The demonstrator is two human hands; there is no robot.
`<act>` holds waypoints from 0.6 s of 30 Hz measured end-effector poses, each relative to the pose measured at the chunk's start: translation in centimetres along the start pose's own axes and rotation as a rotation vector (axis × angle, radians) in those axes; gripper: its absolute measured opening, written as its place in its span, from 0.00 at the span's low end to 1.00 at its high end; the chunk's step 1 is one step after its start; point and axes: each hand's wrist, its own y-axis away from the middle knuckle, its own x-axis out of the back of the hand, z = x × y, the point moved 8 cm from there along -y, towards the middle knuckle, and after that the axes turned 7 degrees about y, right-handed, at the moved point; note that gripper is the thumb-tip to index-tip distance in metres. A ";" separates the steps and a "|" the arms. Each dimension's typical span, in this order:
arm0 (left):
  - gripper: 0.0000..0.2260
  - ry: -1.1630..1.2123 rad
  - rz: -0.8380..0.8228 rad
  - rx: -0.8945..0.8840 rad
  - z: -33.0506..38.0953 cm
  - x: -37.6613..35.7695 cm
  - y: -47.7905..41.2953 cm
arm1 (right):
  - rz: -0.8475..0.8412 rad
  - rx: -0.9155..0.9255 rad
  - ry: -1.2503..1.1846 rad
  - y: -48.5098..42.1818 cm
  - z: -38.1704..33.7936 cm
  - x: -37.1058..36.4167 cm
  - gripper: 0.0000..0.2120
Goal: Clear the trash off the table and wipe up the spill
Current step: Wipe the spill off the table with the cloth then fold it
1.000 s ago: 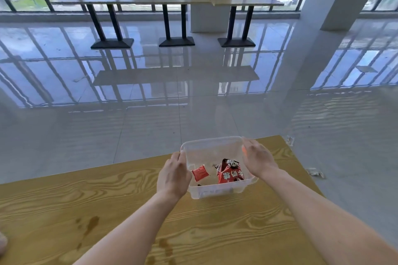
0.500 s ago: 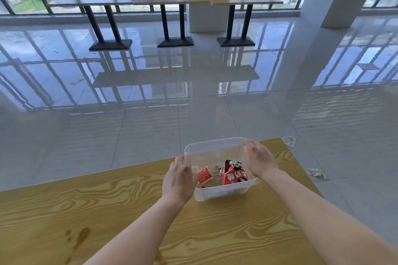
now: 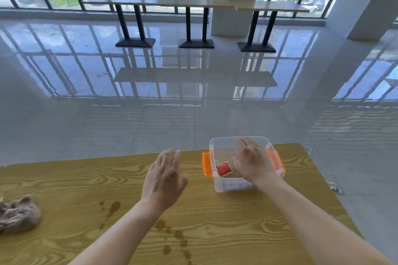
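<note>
A clear plastic box (image 3: 232, 186) with orange side latches (image 3: 206, 164) stands at the far right of the wooden table (image 3: 237, 221). A red packet (image 3: 224, 169) lies inside; the other contents are hidden by my right hand (image 3: 252, 162), which is spread flat over the box's top. My left hand (image 3: 164, 178) hovers open above the table, left of the box and apart from it. Brown spill drops (image 3: 113, 207) and a second trail of brown drops (image 3: 175, 236) mark the wood near my left forearm. A crumpled pinkish cloth (image 3: 18, 215) lies at the table's left edge.
Beyond the table's far edge is a glossy tiled floor (image 3: 172, 114). Scraps of wrapper (image 3: 335, 187) lie on the floor to the right of the table. High tables on black pedestals (image 3: 196, 26) stand by the windows far back.
My left hand has let go of the box's left side and drawn away to the left. My right hand has shifted from the box's right side to over its top.
</note>
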 end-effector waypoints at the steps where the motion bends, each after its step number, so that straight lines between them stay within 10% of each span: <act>1: 0.30 0.002 0.005 0.016 -1.4 0.5 1.0 | -0.011 0.024 -0.018 0.2 -1.8 -0.3 0.23; 18: 0.31 -0.169 -0.094 0.442 -28.1 4.9 22.2 | -0.250 0.442 -0.084 6.9 -34.8 -12.6 0.28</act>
